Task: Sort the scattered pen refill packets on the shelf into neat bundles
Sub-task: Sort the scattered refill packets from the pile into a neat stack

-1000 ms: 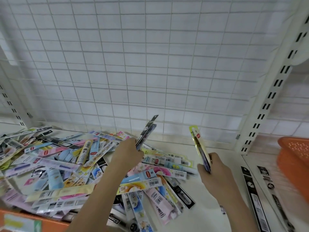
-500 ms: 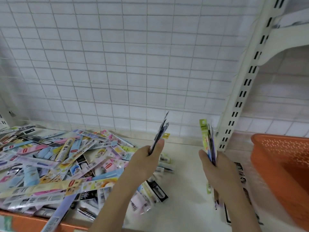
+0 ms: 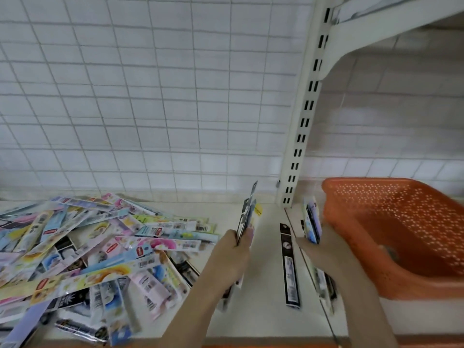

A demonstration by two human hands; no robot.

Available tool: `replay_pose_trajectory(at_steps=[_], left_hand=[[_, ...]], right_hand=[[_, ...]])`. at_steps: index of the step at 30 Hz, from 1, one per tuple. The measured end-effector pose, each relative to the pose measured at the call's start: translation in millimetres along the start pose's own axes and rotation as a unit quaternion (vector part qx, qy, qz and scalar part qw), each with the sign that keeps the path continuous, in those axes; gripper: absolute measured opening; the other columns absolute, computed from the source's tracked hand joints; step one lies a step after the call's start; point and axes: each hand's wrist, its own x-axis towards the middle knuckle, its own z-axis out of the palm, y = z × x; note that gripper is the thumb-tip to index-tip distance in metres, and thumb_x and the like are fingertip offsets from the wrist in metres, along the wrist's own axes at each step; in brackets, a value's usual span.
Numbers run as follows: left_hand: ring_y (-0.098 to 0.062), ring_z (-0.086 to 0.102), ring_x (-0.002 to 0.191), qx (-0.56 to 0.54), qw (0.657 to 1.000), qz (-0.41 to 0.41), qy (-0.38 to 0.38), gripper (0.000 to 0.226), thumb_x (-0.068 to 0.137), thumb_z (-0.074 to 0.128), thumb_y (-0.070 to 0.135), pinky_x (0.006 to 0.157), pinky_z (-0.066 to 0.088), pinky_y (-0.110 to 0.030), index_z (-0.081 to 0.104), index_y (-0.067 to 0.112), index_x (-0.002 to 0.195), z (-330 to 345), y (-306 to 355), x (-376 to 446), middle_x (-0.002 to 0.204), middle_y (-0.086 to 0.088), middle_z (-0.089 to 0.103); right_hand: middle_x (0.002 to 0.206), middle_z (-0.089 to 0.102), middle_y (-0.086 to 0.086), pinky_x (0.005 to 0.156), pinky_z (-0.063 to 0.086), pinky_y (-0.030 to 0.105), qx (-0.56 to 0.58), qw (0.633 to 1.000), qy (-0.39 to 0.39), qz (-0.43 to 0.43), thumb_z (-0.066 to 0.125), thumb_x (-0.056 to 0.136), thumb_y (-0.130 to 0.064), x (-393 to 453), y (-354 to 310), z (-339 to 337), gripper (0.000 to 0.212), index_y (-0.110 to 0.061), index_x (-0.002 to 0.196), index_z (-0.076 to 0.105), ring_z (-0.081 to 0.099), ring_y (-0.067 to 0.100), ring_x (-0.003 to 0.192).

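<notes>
1. left hand [image 3: 232,249] is pinching a thin stack of dark, black-and-white refill packets [image 3: 247,213], held upright on edge above the bare middle of the white shelf [image 3: 261,310]. fingers curled round the lower end.
2. right hand [image 3: 324,252] grips a second small stack of pale blue and lilac packets [image 3: 312,222], also standing on edge, just beside the front corner of the orange perforated plastic basket [image 3: 401,232]. can't tell if it touches the basket.
3. one long black packet with white print [image 3: 288,264] lies flat on the shelf between the two hands, and a couple more dark ones [image 3: 324,285] lie under the right forearm. looks like the start of a sorted spot, but that's my guess.
4. the big problem: the colourful heap of loose packets [image 3: 100,249] on the left side of the shelf, criss-crossed every which way, pinks, yellows, blues, a few black ones buried in it.
5. so progress-wise i'd say early days. two little bundles in hand, a few laid out, most of the pile not touched.
6. white wire grid backing [image 3: 150,96] and a slotted white upright [image 3: 305,116] behind it all, nothing hanging on them.
</notes>
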Motion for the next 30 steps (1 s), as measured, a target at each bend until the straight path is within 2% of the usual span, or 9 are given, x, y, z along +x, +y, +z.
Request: replay_pose_trajectory(at_steps=[4,7,9,12,14,18,22,27,30], left_hand=[[-0.017,0.047,0.057,0.016,1.000,0.003,0.024,0.040,0.094,0.037,0.049,0.059,0.038,-0.029,0.044,0.014,0.077,6.2,-1.5,2.9,0.063,0.001,0.046],[-0.016,0.048,0.057,0.031,0.999,-0.004,0.037,0.039,0.095,0.037,0.047,0.055,0.037,-0.028,0.042,0.015,0.075,10.1,-1.6,8.1,0.065,0.001,0.048],[-0.019,0.052,0.062,0.060,0.998,-0.012,0.029,0.038,0.094,0.038,0.048,0.057,0.040,-0.029,0.045,0.013,0.080,15.4,-1.0,12.3,0.070,-0.001,0.052],[-0.027,0.062,0.085,0.135,0.991,-0.013,0.004,0.042,0.091,0.041,0.047,0.072,0.049,-0.034,0.052,0.007,0.096,24.4,1.9,16.6,0.094,-0.010,0.062],[-0.030,0.060,0.097,0.203,0.979,-0.012,0.004,0.044,0.091,0.042,0.045,0.075,0.047,-0.033,0.055,0.004,0.102,27.7,6.6,18.5,0.105,-0.013,0.059],[-0.028,0.058,0.092,0.269,0.963,0.008,-0.012,0.025,0.093,0.045,0.033,0.068,0.039,-0.026,0.048,0.009,0.084,26.9,20.0,15.0,0.085,-0.007,0.051],[-0.032,0.062,0.097,0.280,0.960,0.022,-0.022,0.022,0.092,0.044,0.028,0.070,0.045,-0.030,0.048,0.008,0.084,30.5,29.7,7.1,0.091,-0.011,0.056],[-0.035,0.062,0.097,0.295,0.954,0.031,-0.040,0.036,0.091,0.041,0.029,0.080,0.051,-0.037,0.056,-0.003,0.100,29.4,31.9,2.3,0.086,-0.016,0.054],[-0.033,0.060,0.085,0.305,0.951,0.027,-0.040,0.030,0.091,0.041,0.027,0.073,0.049,-0.035,0.056,0.002,0.081,19.8,25.0,4.3,0.079,-0.014,0.055]], right_hand=[[0.072,0.048,-0.001,0.055,0.037,0.029,-0.027,0.999,0.029,-0.036,0.056,0.091,-0.033,5.1,0.3,8.8,0.037,-0.008,0.113,0.040,0.050,0.013,0.063],[0.091,0.058,0.004,0.068,0.046,0.032,-0.046,0.997,0.041,-0.040,0.050,0.092,-0.045,8.2,0.7,11.1,0.041,-0.012,0.115,0.045,0.058,0.021,0.082],[0.105,0.059,0.009,0.079,0.048,0.035,-0.055,0.996,0.053,-0.047,0.048,0.092,-0.044,8.8,1.8,9.6,0.039,-0.012,0.115,0.049,0.058,0.025,0.092],[0.102,0.059,0.012,0.071,0.044,0.033,-0.035,0.996,0.058,-0.057,0.049,0.094,-0.031,7.5,3.6,6.8,0.026,-0.009,0.107,0.053,0.057,0.024,0.081],[0.093,0.059,0.016,0.064,0.039,0.033,-0.034,0.996,0.055,-0.070,0.049,0.094,-0.025,8.1,5.8,7.1,0.018,-0.007,0.097,0.053,0.053,0.022,0.070],[0.102,0.061,0.013,0.073,0.044,0.031,-0.032,0.994,0.068,-0.075,0.050,0.094,-0.020,7.3,5.5,7.2,0.019,-0.006,0.106,0.056,0.053,0.021,0.081],[0.105,0.064,0.010,0.085,0.049,0.034,-0.056,0.991,0.081,-0.094,0.051,0.094,-0.021,4.2,-1.4,6.6,0.022,-0.007,0.109,0.059,0.060,0.023,0.092],[0.102,0.066,0.010,0.083,0.048,0.032,-0.079,0.984,0.103,-0.126,0.051,0.094,-0.020,-0.7,-9.0,6.1,0.019,-0.008,0.104,0.061,0.061,0.023,0.091],[0.101,0.066,0.007,0.081,0.046,0.030,-0.093,0.982,0.098,-0.132,0.049,0.094,-0.020,-3.2,-12.7,6.8,0.019,-0.010,0.105,0.061,0.061,0.022,0.090]])
